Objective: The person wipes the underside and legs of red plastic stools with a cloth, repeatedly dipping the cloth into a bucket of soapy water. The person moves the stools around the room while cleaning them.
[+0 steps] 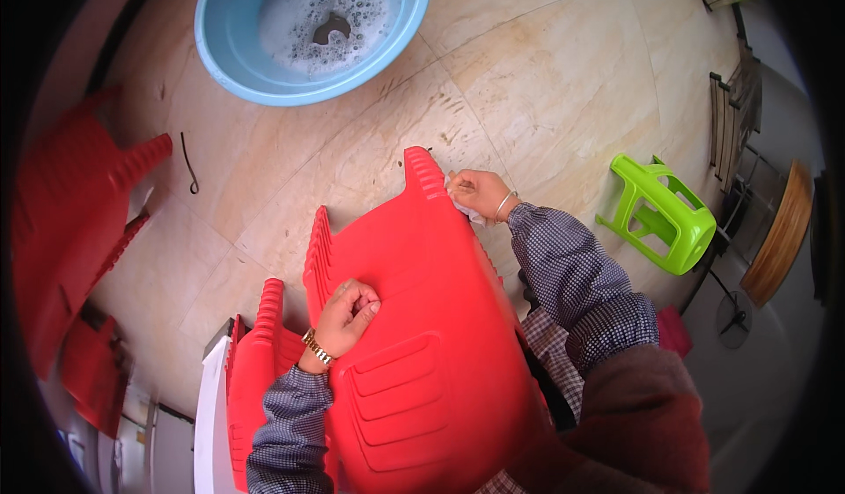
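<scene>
A red plastic chair (422,249) lies tipped in front of me, its ribbed legs pointing away. Against the outer side of its far leg, my right hand (476,193) presses a crumpled white cloth (470,212). My left hand (346,316), with a gold watch at its wrist, rests curled on the chair's smooth surface beside a grooved panel (399,401). Nothing shows between its fingers. Checked sleeves cover both forearms.
A blue basin (228,65) of sudsy water stands on the tiled floor (548,78) ahead. More red chairs are at left (72,183) and beside my left arm (264,342). A green plastic stool (690,226) lies right. A dark hooked rod (187,164) lies on the floor.
</scene>
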